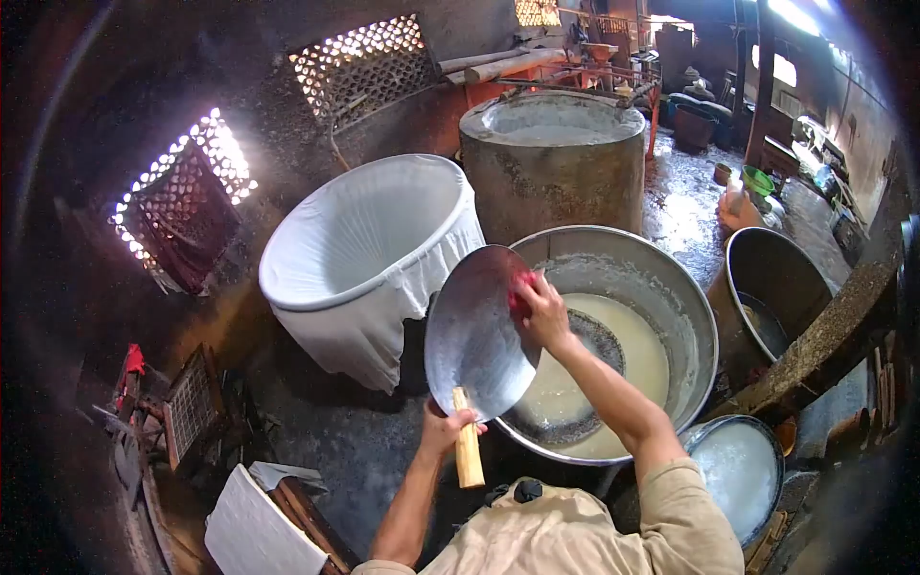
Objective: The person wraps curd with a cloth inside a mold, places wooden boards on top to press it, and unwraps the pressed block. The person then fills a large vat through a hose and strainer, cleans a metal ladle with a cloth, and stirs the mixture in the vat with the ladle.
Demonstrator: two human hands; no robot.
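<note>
My left hand (447, 427) is closed around the short wooden handle (468, 450) of a wide, shallow metal scoop (470, 335). The scoop is tilted up on its side, its bowl facing right. Inside that bowl, near the upper right rim, my right hand (544, 311) presses a red cloth (520, 291), mostly covered by my fingers. Behind and below my right forearm stands a large metal vat (685, 287) with pale, milky liquid (642, 359) in it. A dark round patch, partly hidden by the scoop and my arm, shows in the liquid.
A tub draped in white cloth (331, 331) stands left of the vat. Beyond is a big concrete cylinder (556, 182). To the right are a metal drum (795, 264), a curved beam (824, 331) and a basin of whitish liquid (736, 470). A white-covered board (259, 527) lies lower left.
</note>
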